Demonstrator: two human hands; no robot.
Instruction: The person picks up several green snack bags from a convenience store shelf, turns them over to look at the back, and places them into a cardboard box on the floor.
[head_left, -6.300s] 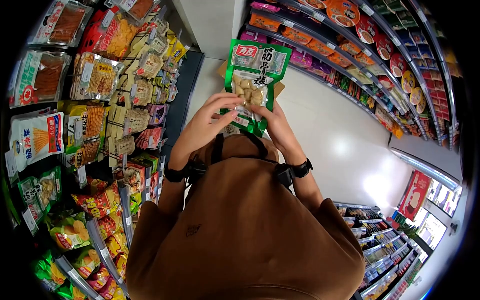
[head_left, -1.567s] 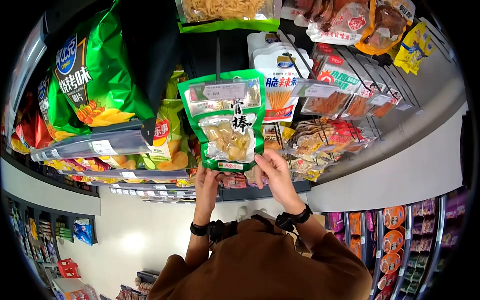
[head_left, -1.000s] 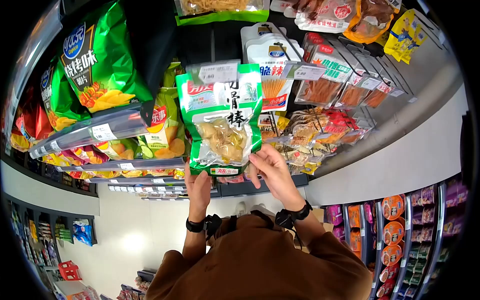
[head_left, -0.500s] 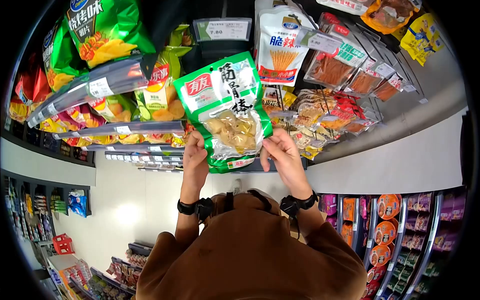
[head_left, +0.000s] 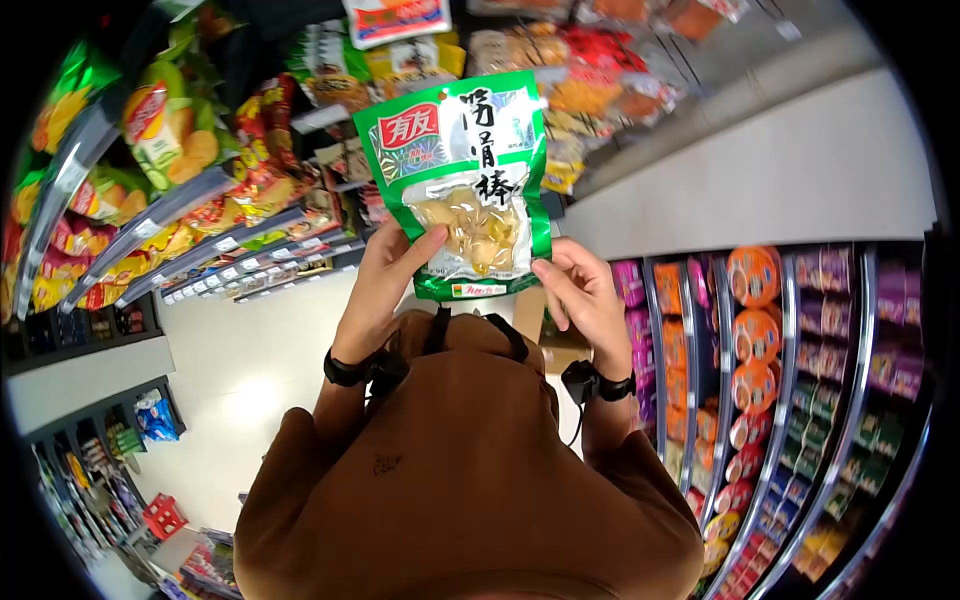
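A green and silver snack bag (head_left: 462, 190) with black vertical lettering and a clear window is held up in front of my chest, its printed face toward me. Pale, chunky pieces show through the window. My left hand (head_left: 385, 275) grips the lower left edge, the thumb lying over the front. At the lower right edge, my right hand (head_left: 582, 295) pinches the bag between thumb and fingers. Both wrists wear black bands with small devices. The fingers behind the bag are hidden.
Chip bags (head_left: 165, 120) fill the tiered shelves at left. Hanging snack packs (head_left: 590, 70) are beyond the bag. Noodle bowls (head_left: 755, 333) line shelves at right. A red basket (head_left: 163, 515) stands at lower left, and a cardboard box (head_left: 565, 358) is behind my right wrist.
The view has turned, and the shelves have shifted with it. The bag sits slightly higher in view, still in both hands. My left thumb has moved onto the bag's front.
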